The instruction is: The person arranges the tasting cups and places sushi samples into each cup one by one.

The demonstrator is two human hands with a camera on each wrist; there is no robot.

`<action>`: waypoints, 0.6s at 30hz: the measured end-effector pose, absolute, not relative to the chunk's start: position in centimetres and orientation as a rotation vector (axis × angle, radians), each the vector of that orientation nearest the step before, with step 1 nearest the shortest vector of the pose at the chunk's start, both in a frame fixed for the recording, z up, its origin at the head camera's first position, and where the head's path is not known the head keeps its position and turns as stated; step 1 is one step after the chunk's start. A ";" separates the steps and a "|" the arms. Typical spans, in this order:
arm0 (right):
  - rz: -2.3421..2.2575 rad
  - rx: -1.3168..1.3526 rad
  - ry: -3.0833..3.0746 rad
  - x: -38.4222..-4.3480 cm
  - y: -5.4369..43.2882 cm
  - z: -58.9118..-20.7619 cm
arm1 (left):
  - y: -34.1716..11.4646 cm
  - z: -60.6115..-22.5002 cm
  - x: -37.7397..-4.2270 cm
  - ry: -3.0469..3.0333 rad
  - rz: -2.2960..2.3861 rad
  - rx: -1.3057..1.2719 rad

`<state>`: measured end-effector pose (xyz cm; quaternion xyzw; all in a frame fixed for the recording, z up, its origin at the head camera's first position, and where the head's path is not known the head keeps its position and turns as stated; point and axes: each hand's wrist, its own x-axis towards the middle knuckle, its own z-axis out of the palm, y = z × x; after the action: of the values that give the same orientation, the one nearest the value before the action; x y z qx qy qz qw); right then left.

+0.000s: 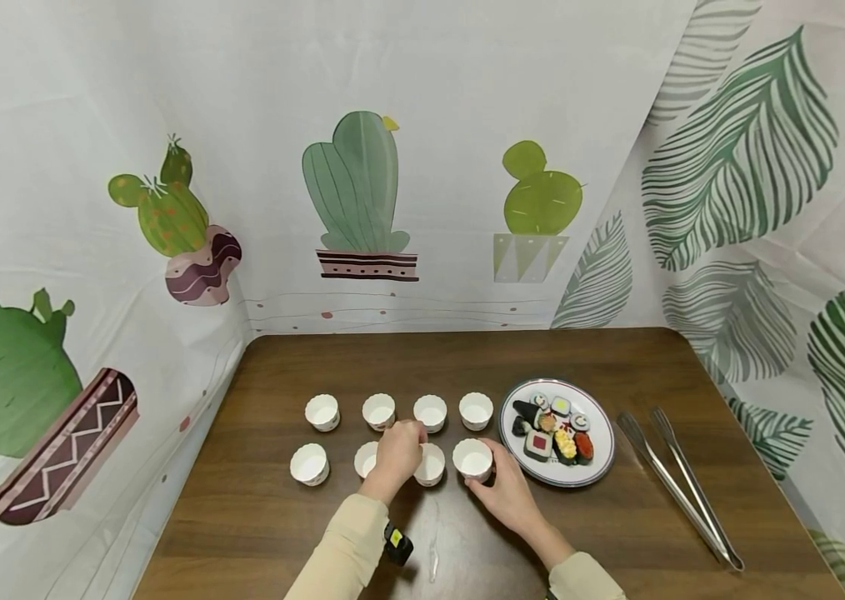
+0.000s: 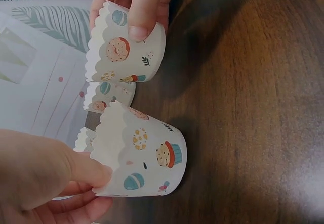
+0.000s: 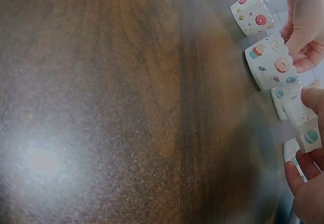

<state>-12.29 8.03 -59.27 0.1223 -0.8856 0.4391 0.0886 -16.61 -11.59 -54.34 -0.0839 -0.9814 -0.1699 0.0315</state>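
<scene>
White paper baking cups with scalloped rims stand in two rows on the wooden table. My left hand [image 1: 400,454] pinches the rim of one front-row cup [image 1: 431,468] between thumb and fingers. In the left wrist view that cup [image 2: 152,158] shows printed cupcakes and doughnuts on its side. My right hand [image 1: 507,493] grips the rightmost front-row cup [image 1: 472,459], thumb at its near side and fingers around the right. The right wrist view shows this cup [image 3: 306,113] partly cut off by the frame edge. My left hand partly covers another front-row cup [image 1: 365,457].
Right of the cups, a round plate [image 1: 595,477] bears several sushi pieces [image 1: 565,446]. Metal tongs [image 1: 681,492] lie open farther right. Back-row cups [image 1: 430,413] stand just behind my hands. A printed curtain [image 1: 452,192] hangs along the table's far edge.
</scene>
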 end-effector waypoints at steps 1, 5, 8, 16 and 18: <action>1.310 0.364 -2.634 -12.3 8.0 -59.3 | -11.6 -54.3 -16.6 -3.025 -0.526 -0.258; 1.304 0.369 -2.633 -12.3 8.1 -59.3 | -11.5 -54.3 -16.6 -3.034 -0.545 -0.250; 1.301 0.372 -2.638 -12.3 8.2 -59.4 | -11.5 -54.2 -16.6 -3.045 -0.542 -0.239; 1.312 0.374 -2.638 -12.3 8.3 -59.3 | -11.6 -54.4 -16.6 -3.026 -0.530 -0.248; 1.307 0.376 -2.640 -12.3 8.3 -59.3 | -11.6 -54.5 -16.6 -3.022 -0.520 -0.249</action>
<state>-12.29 8.31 -59.30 0.1262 -0.8857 0.4386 0.0856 -16.56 -11.61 -54.53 -0.0810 -0.9818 -0.1689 0.0324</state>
